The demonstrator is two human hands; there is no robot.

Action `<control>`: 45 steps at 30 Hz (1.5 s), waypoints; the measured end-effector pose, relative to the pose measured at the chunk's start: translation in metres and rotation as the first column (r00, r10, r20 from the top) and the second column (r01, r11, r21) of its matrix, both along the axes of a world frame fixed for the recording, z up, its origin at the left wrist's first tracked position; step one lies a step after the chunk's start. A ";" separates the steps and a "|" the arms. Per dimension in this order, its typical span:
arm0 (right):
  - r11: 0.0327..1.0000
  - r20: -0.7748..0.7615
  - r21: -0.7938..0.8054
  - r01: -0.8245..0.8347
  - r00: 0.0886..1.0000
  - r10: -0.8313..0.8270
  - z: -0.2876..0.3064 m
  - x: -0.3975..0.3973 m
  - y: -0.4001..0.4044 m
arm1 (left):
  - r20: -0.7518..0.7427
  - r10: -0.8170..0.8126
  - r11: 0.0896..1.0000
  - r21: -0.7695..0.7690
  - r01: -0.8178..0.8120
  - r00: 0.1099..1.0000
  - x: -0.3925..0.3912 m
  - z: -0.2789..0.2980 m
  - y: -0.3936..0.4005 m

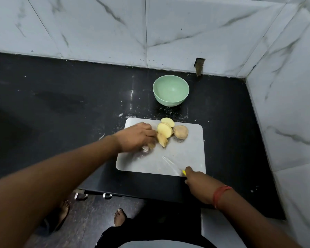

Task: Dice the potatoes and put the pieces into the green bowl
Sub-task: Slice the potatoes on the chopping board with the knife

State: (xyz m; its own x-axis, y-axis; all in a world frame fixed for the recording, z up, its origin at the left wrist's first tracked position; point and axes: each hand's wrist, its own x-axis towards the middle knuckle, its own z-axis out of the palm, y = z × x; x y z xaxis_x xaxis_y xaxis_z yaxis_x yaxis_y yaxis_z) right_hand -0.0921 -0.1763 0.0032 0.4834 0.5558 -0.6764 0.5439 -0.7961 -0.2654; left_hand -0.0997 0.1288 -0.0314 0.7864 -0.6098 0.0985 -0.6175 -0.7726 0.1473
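A white cutting board (pixel 186 158) lies on the black counter. At its far side sit pale yellow potato slices (pixel 164 130), a wedge with skin (pixel 162 140) and a whole brown potato (pixel 181 132). My left hand (pixel 136 136) rests on the board with its fingers touching the cut potato pieces. My right hand (pixel 195 181) at the board's near right corner grips a knife (pixel 172 164) with a yellow handle; its blurred blade lies low over the board and points towards the potatoes. The green bowl (pixel 170 90) stands empty behind the board.
The black counter (pixel 61 104) runs into a corner of white marble walls (pixel 284 86) at the right and back. Small scraps dot the counter between bowl and board. The counter's front edge is just below the board, with drawer handles (pixel 81 196) and my feet beneath.
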 end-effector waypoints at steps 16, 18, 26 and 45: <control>0.962 -0.077 0.224 0.154 0.987 -0.140 0.011 0.006 0.009 | -0.087 0.615 0.777 -0.101 -0.621 0.784 -0.047 -0.018 -0.018; 0.950 -0.090 0.252 0.187 0.981 -0.169 0.014 0.004 0.019 | -0.203 0.746 0.636 -0.066 -0.769 0.635 -0.047 -0.015 -0.034; 0.904 -0.190 0.270 0.332 0.938 -0.289 0.020 -0.003 0.044 | -0.469 0.799 0.263 -0.291 -0.920 0.376 -0.066 -0.014 -0.060; 0.912 -0.178 0.266 0.312 0.946 -0.272 0.017 -0.014 0.066 | -0.105 0.516 0.856 0.029 -0.517 0.850 -0.034 -0.021 0.018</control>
